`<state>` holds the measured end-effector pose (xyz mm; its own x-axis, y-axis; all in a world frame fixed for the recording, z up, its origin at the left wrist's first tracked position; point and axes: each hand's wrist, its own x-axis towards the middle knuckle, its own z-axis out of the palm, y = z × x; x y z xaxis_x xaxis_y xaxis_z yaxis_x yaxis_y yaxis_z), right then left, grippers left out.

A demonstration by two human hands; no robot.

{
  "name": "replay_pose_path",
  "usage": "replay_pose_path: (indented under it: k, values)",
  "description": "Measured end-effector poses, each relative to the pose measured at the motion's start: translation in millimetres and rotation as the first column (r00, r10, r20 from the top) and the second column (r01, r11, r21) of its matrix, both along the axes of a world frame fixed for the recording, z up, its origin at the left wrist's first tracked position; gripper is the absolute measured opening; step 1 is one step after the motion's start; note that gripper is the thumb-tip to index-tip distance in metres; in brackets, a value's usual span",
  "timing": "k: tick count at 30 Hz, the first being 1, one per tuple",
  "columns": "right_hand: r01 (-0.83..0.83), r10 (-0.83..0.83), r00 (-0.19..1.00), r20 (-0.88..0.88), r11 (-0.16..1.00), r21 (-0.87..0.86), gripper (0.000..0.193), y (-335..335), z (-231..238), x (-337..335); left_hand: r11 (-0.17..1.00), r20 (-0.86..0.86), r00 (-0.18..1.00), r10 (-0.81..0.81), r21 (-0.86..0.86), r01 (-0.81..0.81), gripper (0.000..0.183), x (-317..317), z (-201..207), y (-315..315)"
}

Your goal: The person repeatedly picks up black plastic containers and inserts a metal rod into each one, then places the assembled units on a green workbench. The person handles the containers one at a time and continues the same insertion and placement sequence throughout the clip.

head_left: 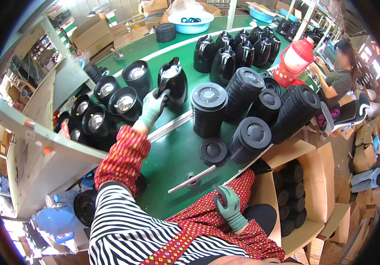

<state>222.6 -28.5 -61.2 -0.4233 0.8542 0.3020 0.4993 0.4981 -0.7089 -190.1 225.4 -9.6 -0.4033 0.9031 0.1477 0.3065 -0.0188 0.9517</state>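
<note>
My left hand [154, 106], in a pale green glove, reaches across the green table and is closed on the handle of a black vacuum jug [176, 86]. The jug stands upright, its top uncovered and silvery inside. My right hand [230, 205], gloved the same way, is over my lap by the table's near edge. Its fingers are loosely bent and apart, with nothing visible in them. Between my hands, a metal bar [192, 179] lies at a slant over a small round fitting. Beyond it are a black round disc [213, 151] and tall stacks of similar discs [208, 108].
Several black jug bodies [125, 104] with silvery insides crowd the left. More black jugs [223, 64] stand in rows at the back, near a red jug [291, 62]. A cardboard box [318, 176] of black parts is at my right. A person [338, 73] sits farther off.
</note>
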Motion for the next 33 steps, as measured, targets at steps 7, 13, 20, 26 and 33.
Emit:
replay_pose_path:
  k: [7, 13, 20, 26, 33]
  values:
    - [-0.017, 0.017, 1.000, -0.024, 0.999, -0.028, 0.036, 6.9, 12.9, -7.9, 0.998, -0.290, 0.955, 0.059, 0.038, -0.050, 0.052, 52.9, -19.0, 116.2]
    - [-0.018, 0.019, 1.000, -0.020, 1.000, 0.014, 0.034, 6.2, 8.9, -10.8, 0.968, -0.634, 0.751, 0.184, -0.017, -0.251, 0.114, 37.4, 24.4, 76.6]
    - [-0.043, 0.044, 0.999, -0.026, 0.998, 0.043, 0.029, 6.4, 12.4, -15.1, 0.845, -0.960, 0.222, -0.168, -0.257, -0.469, 0.061, -75.7, 39.8, 96.8]
    - [-0.019, 0.020, 1.000, -0.015, 0.999, 0.037, 0.031, 2.6, 4.1, -13.0, 0.909, -0.888, 0.441, 0.128, -0.073, -0.411, 0.038, -83.4, 35.1, 96.9]
    - [-0.088, -0.051, 0.932, -0.360, 0.929, -0.359, 0.051, 35.9, 55.7, -40.2, 0.989, -0.893, 0.451, -0.003, -0.069, -0.130, 0.045, -7.9, 128.5, -40.7]
